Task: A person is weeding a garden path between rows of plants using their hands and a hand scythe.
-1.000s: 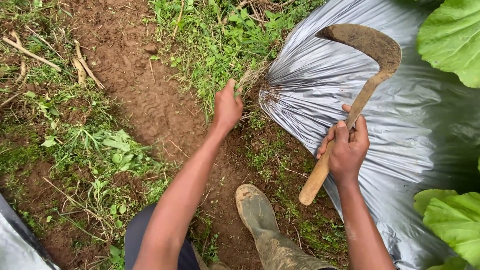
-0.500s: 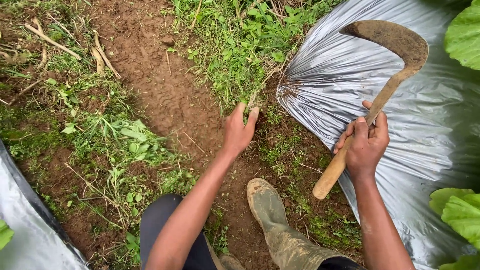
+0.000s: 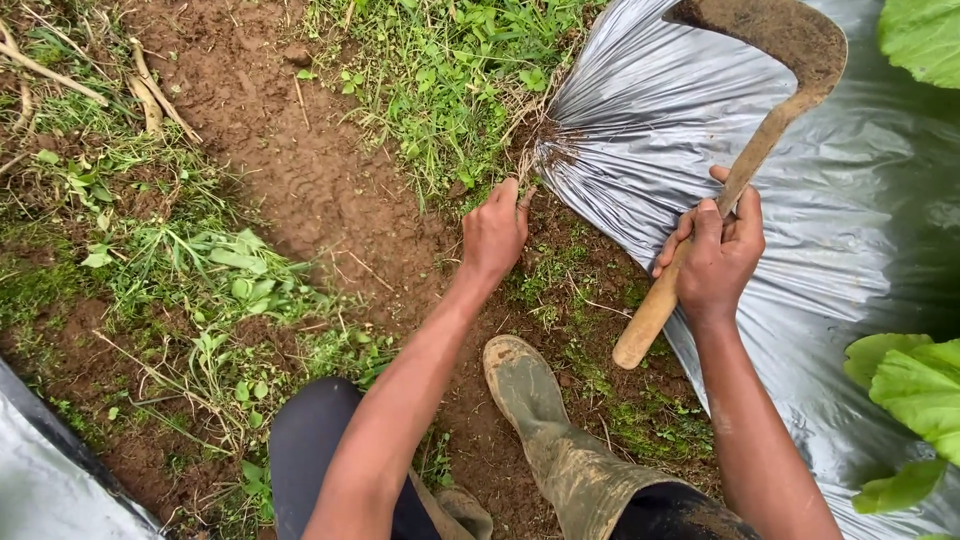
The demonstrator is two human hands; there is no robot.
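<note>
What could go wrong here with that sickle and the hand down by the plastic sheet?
The left hand grips weeds at the edge of the silver plastic mulch sheet, while the right hand holds the rusty curved sickle with a wooden handle raised close by: a swing there might cut the fingers or slash the sheet. The muddy rubber boot also sits near that spot.

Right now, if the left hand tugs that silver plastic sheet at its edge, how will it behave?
Probably floppy: the silver plastic sheet is gathered into radiating pleats by the left hand, so it would bunch rather than hold shape. Likely light and thin, as it drapes over the ground. It looks glossy, with soil at the edge, so it may slip in the grip.
</note>
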